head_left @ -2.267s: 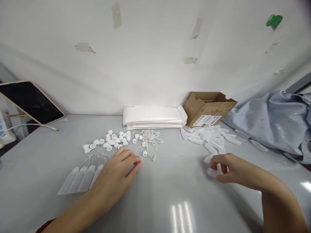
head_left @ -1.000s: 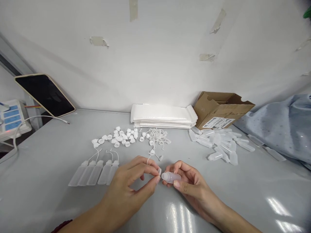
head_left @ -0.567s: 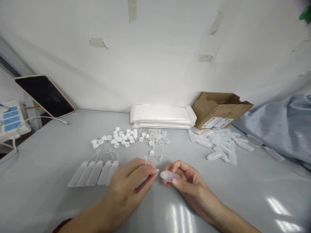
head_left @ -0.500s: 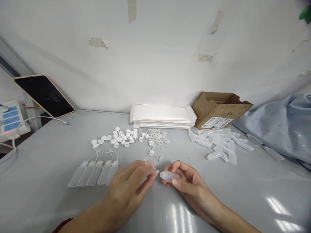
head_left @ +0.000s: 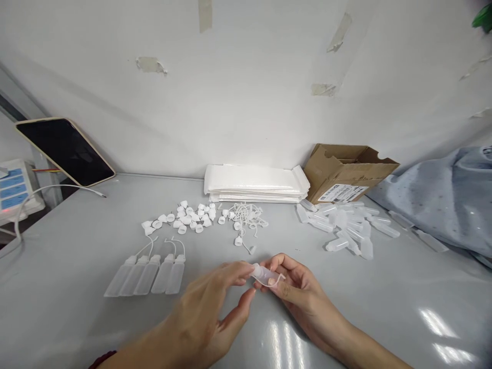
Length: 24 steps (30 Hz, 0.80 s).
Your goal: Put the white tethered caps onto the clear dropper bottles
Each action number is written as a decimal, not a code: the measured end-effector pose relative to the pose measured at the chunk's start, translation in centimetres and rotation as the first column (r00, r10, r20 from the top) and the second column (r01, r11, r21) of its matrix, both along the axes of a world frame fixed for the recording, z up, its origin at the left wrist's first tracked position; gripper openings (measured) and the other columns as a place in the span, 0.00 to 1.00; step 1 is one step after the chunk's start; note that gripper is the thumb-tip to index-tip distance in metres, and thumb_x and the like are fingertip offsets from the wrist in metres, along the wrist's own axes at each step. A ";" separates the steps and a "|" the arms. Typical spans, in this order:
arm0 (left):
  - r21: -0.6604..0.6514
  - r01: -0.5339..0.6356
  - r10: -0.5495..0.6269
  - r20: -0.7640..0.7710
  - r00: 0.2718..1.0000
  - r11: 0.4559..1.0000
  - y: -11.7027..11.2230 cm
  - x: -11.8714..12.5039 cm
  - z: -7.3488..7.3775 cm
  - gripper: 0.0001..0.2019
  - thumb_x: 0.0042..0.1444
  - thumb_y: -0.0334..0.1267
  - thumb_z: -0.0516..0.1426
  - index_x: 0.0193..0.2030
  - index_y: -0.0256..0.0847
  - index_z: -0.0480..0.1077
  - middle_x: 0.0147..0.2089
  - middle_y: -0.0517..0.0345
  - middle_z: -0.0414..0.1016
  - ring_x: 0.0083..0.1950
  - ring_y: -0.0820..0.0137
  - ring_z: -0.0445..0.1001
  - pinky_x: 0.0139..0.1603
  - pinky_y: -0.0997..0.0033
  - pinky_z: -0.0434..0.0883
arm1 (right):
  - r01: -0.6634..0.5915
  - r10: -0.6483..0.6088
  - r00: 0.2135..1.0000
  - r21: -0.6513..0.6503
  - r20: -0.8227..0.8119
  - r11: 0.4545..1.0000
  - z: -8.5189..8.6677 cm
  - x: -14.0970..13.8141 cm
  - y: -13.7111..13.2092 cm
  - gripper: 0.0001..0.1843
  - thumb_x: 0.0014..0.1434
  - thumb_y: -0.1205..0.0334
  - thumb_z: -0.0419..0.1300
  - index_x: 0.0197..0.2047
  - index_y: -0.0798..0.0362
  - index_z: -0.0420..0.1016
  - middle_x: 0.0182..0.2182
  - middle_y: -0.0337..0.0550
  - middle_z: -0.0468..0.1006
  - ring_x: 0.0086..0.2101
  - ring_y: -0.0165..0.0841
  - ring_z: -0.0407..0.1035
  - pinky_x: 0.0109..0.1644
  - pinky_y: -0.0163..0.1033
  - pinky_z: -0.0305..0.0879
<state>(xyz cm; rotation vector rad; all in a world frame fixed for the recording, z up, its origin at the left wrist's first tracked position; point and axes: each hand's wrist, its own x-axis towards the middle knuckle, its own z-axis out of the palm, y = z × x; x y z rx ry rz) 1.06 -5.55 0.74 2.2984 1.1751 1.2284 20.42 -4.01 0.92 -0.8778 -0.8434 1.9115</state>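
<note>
The left hand (head_left: 209, 312), now blurred, has closed the gap to the bottle (head_left: 264, 275) in the right hand (head_left: 298, 292): its fingertips (head_left: 245, 267), just apart before, now touch the neck.

Bright, even overhead light; white glare streaks on the grey table (head_left: 346, 292) near right. The left hand (head_left: 207, 315) is motion-blurred beside the sharper small bottle (head_left: 265, 275). The wall (head_left: 249, 113) bows toward the edges.

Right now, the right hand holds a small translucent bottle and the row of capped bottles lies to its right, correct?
Not quite: the head view shows the row of capped bottles left of the left hand; the right hand does hold the small translucent bottle.
</note>
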 end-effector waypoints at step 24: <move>-0.554 0.337 -0.047 0.472 0.880 0.761 1.3 0.7 2.5 0.09 0.55 0.28 0.58 0.38 0.44 0.77 0.31 0.61 0.73 0.31 0.73 0.78 0.33 0.78 0.77 | -0.107 0.106 0.989 -0.001 -0.106 0.994 0.0 0.1 -0.1 0.09 0.56 0.62 0.67 0.34 0.56 0.71 0.28 0.42 0.80 0.32 0.29 0.74 0.43 0.36 0.64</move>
